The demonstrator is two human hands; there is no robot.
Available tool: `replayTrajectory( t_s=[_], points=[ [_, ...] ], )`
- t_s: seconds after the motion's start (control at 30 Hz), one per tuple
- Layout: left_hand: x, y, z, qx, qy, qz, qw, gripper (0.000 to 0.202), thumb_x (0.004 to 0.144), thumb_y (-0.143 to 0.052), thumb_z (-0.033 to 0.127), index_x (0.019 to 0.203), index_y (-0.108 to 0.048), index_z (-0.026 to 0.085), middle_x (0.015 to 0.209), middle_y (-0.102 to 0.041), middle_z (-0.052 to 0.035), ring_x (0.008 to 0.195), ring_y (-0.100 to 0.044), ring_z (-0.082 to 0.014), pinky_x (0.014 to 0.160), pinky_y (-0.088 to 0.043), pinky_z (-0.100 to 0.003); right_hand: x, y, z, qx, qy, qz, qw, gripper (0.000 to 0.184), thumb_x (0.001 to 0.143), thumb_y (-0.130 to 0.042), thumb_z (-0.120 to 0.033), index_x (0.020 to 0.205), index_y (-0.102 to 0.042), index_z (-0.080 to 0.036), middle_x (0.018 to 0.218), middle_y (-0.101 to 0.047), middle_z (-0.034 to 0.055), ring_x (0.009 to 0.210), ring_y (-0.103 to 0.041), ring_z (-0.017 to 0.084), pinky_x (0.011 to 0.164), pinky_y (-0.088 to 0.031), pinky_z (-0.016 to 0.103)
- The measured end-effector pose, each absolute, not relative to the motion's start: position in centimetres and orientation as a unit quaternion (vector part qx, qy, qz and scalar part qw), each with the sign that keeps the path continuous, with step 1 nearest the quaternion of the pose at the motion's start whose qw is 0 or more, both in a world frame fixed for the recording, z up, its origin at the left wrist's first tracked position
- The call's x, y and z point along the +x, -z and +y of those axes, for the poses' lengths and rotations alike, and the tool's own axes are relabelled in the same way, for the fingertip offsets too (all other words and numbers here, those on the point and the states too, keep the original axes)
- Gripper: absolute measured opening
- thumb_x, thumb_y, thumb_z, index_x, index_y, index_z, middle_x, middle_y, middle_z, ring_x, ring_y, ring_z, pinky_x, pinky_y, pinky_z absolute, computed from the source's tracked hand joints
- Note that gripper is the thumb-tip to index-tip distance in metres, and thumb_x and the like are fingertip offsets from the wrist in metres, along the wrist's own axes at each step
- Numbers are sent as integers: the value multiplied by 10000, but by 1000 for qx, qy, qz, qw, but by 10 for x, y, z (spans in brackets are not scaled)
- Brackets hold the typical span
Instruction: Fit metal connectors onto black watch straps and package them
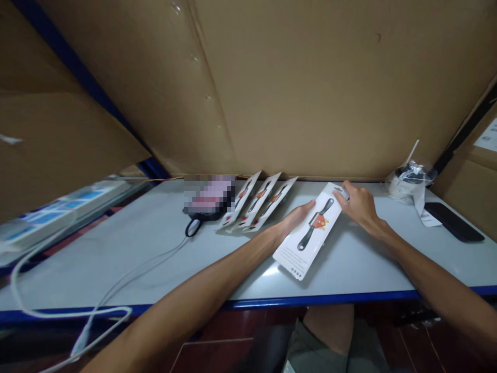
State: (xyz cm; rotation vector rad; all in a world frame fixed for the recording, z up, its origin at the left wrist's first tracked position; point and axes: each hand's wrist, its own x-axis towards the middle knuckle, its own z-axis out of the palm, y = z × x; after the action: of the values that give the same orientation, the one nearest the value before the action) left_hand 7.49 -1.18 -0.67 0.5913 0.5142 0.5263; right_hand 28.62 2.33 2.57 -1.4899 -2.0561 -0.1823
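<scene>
A white spokeshave package is tilted above the table, its printed side toward me. The print shows a black two-handled tool with a red-orange middle and yellow knobs. My left hand grips its left edge, thumb at the rim and fingers hidden beneath. At the upper right corner, by the hanging slot, my right hand is closed on the card. Left of my hands, several similar spokeshave packages lean in an overlapping row.
A phone-like device with a pixelated screen stands behind, cabled in white. At left is a white power strip. A plastic-wrapped cup and a flat black object lie right. Cardboard walls the grey table.
</scene>
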Motion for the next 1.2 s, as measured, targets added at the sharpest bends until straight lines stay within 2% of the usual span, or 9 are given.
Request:
replayTrajectory(
  t_s=[0.27, 0.43, 0.53, 0.63, 0.7, 0.8, 1.0, 1.1, 1.2],
  points=[
    [75, 1, -14, 268, -252, 295, 882, 548, 964, -486, 564, 1145, -657, 76, 775, -759, -139, 588, -721, -266, 573, -589, -376, 292, -21, 32, -516, 1, -775, 364, 298, 884, -573, -496, 757, -592, -227, 668, -656, 36, 640, -595, 210, 611, -369, 304],
    [82, -5, -19, 278, -312, 309, 854, 582, 999, -396, 564, 1177, -654, 73, 730, -747, -124, 581, -711, -251, 590, -580, -350, 287, -22, 38, -510, -295, -656, 473, 386, 911, -517, -604, 818, -539, -230, 662, -647, 18, 522, -599, 163, 480, -422, 260],
    [85, -4, -18, 274, -376, 318, 826, 542, 1020, -370, 528, 1124, -667, 87, 715, -744, -108, 555, -694, -218, 584, -562, -306, 280, -23, 34, -505, -434, -615, 422, 452, 894, -560, -664, 811, -552, -219, 600, -622, 8, 424, -531, 125, 384, -373, 228],
    [84, -2, -15, 276, -407, 315, 811, 495, 1021, -402, 496, 1123, -677, 98, 680, -732, -83, 524, -675, -197, 545, -537, -273, 273, -23, 23, -470, -513, -646, 314, 418, 863, -674, -562, 690, -589, -191, 527, -580, -1, 389, -451, 92, 353, -297, 208],
    [84, -2, -14, 289, -407, 316, 807, 508, 1020, -405, 503, 1143, -682, 94, 672, -729, -81, 516, -674, -201, 521, -528, -273, 268, -21, 16, -458, -550, -642, 275, 356, 878, -674, -461, 671, -617, -177, 506, -566, -6, 387, -434, 87, 360, -269, 206],
    [84, -3, -16, 302, -398, 328, 802, 553, 1011, -405, 542, 1127, -689, 82, 690, -738, -99, 517, -679, -212, 507, -530, -287, 262, -18, 11, -447, -588, -602, 304, 313, 913, -610, -360, 666, -618, -168, 500, -555, -10, 401, -432, 87, 389, -288, 210],
    [87, -8, -23, 325, -396, 382, 769, 547, 1013, -416, 539, 1138, -678, 75, 756, -752, -121, 586, -713, -214, 524, -548, -275, 271, -10, 31, -459, -612, -501, 404, 288, 973, -503, -278, 716, -573, -166, 529, -527, -26, 418, -373, 81, 415, -284, 211],
    [91, -10, -27, 382, -389, 390, 742, 502, 1036, -372, 500, 1134, -651, 95, 786, -748, -118, 592, -706, -192, 523, -556, -271, 288, -8, 49, -499, -592, -490, 401, 323, 991, -468, -235, 682, -532, -166, 495, -472, -35, 412, -332, 71, 417, -261, 203],
    [97, -9, -31, 466, -347, 410, 703, 489, 992, -446, 562, 992, -634, 110, 731, -717, -105, 584, -699, -206, 503, -568, -306, 306, -7, 64, -521, -585, -492, 380, 346, 981, -492, -214, 636, -486, -174, 452, -423, -47, 391, -292, 60, 395, -214, 195]
  ],
)
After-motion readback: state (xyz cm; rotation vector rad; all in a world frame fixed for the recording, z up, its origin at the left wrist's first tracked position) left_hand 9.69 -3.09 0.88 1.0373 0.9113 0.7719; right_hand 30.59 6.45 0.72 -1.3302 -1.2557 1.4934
